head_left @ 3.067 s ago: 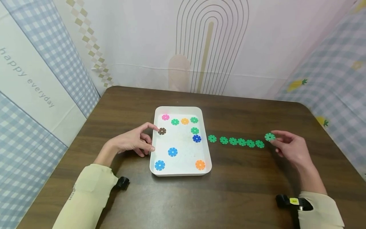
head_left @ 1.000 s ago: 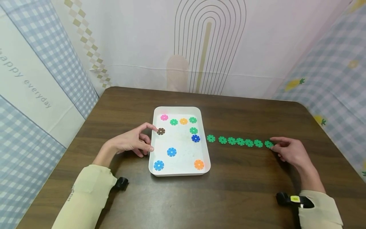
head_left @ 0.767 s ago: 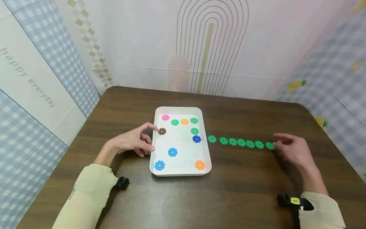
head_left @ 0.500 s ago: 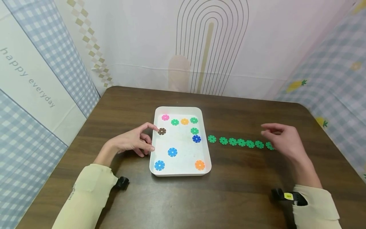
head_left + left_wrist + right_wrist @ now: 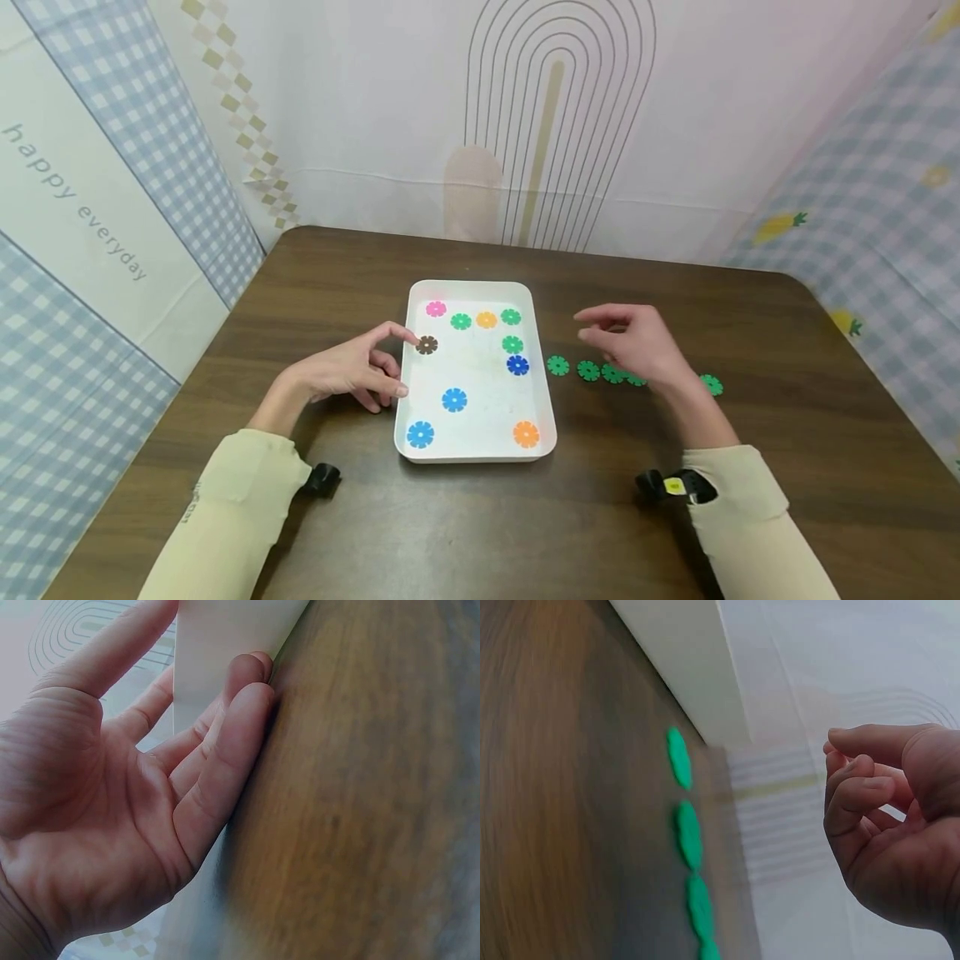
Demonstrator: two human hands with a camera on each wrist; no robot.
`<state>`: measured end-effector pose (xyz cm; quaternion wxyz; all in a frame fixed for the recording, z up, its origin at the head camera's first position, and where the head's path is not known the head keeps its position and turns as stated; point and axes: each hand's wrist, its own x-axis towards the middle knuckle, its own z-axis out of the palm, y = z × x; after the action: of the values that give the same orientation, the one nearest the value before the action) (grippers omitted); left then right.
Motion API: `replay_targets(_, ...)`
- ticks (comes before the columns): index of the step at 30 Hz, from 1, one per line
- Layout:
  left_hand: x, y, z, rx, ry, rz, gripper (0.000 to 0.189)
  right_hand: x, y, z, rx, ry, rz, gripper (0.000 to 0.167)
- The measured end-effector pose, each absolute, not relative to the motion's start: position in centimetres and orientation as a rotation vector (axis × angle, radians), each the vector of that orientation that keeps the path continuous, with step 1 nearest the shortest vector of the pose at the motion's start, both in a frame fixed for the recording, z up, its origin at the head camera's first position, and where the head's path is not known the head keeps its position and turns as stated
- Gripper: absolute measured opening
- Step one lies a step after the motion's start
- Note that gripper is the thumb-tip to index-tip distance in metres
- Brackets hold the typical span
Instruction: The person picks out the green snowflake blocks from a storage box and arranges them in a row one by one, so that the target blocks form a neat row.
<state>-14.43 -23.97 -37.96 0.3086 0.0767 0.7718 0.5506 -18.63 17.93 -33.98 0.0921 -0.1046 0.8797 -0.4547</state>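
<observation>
My left hand [image 5: 348,367] holds the left rim of a shallow white tray [image 5: 480,457], index finger and thumb at the edge and other fingers curled against the outside. The index fingertip is right beside a brown notched disc [image 5: 427,345]. My right hand [image 5: 633,340] hovers right of the tray, thumb and index fingertips slightly apart with nothing between them. It overlaps a row of green notched discs [image 5: 558,366] on the table, hiding part of it. A green disc [image 5: 711,384] shows beyond the wrist. In the right wrist view green discs [image 5: 689,834] stand edge-on.
Inside the tray lie a pink disc [image 5: 436,309], a yellow disc [image 5: 487,320], a dark blue disc [image 5: 517,365], an orange disc [image 5: 526,434], two lighter blue discs [image 5: 453,400] and several green discs [image 5: 512,344]. A patterned cloth [image 5: 360,125] hangs behind the brown table [image 5: 480,533].
My right hand set a green disc at the right end of the row, let go, rose and moved left towards the tray. The left hand stays at the tray rim.
</observation>
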Motion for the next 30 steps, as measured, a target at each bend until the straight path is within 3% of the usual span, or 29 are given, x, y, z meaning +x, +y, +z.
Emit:
replay_targets(17, -14.6, -24.1, -38.2, 0.201, 2.05, 1.449, 0.077, -20.8, 12.1, -37.9, -0.396, 2.592, -1.272, 0.026)
replay_targets(30, -14.5, -24.1, -38.1, 0.188, 2.041, 1.454, 0.078, -21.5, 9.7, -37.9, -0.336, 2.696, -1.002, 0.026)
